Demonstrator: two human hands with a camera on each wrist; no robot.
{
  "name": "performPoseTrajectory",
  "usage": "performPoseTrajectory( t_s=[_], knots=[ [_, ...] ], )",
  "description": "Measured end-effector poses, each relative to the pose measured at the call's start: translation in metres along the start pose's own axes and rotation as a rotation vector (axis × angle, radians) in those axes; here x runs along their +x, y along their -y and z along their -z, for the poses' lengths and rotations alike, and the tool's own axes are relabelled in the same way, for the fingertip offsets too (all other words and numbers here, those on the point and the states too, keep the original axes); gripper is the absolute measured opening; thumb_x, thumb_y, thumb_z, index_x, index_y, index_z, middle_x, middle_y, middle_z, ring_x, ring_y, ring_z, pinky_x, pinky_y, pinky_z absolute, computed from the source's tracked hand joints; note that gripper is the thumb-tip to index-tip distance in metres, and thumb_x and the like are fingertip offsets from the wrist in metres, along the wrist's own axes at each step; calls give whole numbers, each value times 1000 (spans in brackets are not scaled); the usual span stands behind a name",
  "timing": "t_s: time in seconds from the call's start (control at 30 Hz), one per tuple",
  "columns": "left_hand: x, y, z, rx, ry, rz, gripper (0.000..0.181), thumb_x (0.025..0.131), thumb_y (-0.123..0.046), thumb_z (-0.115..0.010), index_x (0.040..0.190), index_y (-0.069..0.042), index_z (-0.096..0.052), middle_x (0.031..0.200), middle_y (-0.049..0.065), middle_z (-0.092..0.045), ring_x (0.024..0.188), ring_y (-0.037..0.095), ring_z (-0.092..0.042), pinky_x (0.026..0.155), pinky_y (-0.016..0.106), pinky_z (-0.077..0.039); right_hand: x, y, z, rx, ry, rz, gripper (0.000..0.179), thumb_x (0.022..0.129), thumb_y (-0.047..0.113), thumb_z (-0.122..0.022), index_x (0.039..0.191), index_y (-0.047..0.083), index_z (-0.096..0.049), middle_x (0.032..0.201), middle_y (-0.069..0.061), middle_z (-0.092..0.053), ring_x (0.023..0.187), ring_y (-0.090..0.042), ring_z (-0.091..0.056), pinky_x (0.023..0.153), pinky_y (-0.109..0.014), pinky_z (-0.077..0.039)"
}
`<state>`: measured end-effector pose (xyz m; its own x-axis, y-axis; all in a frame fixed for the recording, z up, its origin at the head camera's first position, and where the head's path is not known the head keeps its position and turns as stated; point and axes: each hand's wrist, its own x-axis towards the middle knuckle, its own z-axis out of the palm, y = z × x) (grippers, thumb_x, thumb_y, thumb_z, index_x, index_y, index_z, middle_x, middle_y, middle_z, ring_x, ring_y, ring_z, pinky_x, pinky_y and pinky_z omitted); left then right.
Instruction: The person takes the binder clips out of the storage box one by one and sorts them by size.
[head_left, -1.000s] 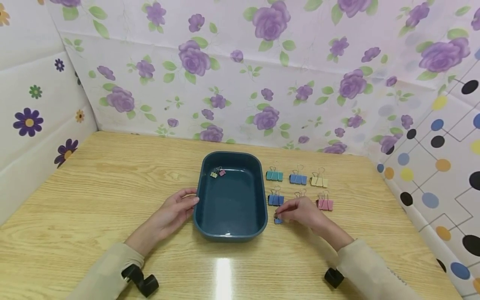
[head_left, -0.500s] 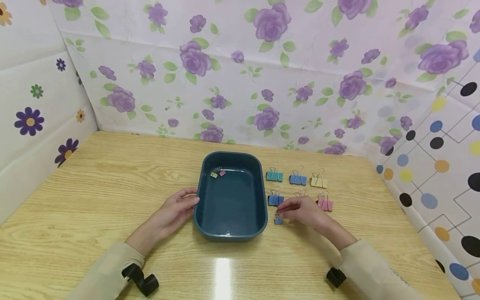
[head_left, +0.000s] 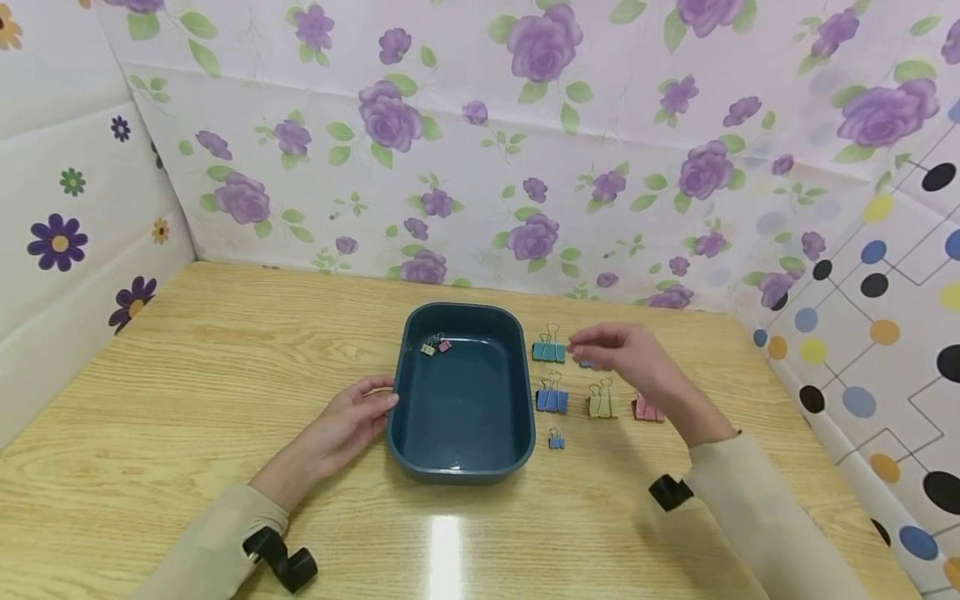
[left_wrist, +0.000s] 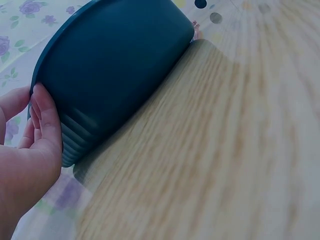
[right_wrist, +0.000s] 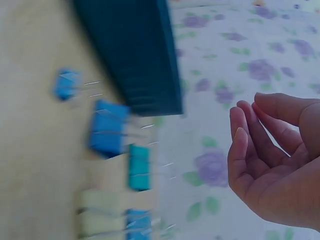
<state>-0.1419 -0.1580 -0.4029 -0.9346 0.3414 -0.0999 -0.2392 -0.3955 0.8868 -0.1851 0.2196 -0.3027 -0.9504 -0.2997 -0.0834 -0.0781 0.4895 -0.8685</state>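
In the head view my left hand point(head_left: 348, 425) holds the left side of a dark teal plastic bin point(head_left: 462, 478). The left wrist view shows thumb and fingers pinching its rim. My right hand point(head_left: 637, 360) hovers above the back row of binder clips, fingers bent loosely and holding nothing. Its fingertips are near a teal binder clip point(head_left: 549, 353) and partly cover a blue one point(head_left: 587, 364). In front lie a blue clip point(head_left: 552, 402), a yellow clip point(head_left: 602, 407) and a partly hidden pink clip point(head_left: 647, 409). Nearest me is a small blue binder clip point(head_left: 557, 443).
Inside the bin, toward its back left, lie a small yellow binder clip point(head_left: 427, 350) and a small pink one point(head_left: 445, 346). The wooden table point(head_left: 225, 350) meets a flowered cloth backdrop point(head_left: 465, 192) at the back.
My right hand has left the small blue clip, moving up and back over the rear row. The small blue clip stays on the table. My left hand and the bin have not moved.
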Motion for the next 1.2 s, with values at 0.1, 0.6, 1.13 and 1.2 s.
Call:
performPoseTrajectory(
  t_s=[0.1,0.6,1.13,1.2],
  knots=[
    [0,0,0,-6,-1,1,17,97,3,-51,112,-3,-47,95,3,-61,84,9,-58,76,21,-49,7,16,4,26,-20,25,37,96,30,-62,123,5,-62,121,-11,-64,111,-25,-59,98,-46,-43],
    [0,-1,0,-10,8,13,18,97,4,-50,113,-1,-45,94,2,-60,84,8,-57,75,20,-48,54,74,-25,102,-16,97,30,96,21,-62,121,5,-63,119,-9,-64,108,-22,-59,93,-41,-47],
    [0,1,1,-6,22,-6,19,97,4,-50,114,0,-45,97,3,-60,86,9,-57,78,21,-49,114,75,-85,109,-16,28,27,94,15,-64,117,1,-67,118,-11,-63,109,-27,-58,96,-43,-46],
    [0,1,1,-10,20,-6,19,97,4,-51,114,0,-45,96,3,-60,86,9,-58,78,21,-49,121,72,-92,102,-13,4,27,94,16,-64,117,2,-67,119,-11,-63,109,-27,-58,94,-40,-47]
  ],
)
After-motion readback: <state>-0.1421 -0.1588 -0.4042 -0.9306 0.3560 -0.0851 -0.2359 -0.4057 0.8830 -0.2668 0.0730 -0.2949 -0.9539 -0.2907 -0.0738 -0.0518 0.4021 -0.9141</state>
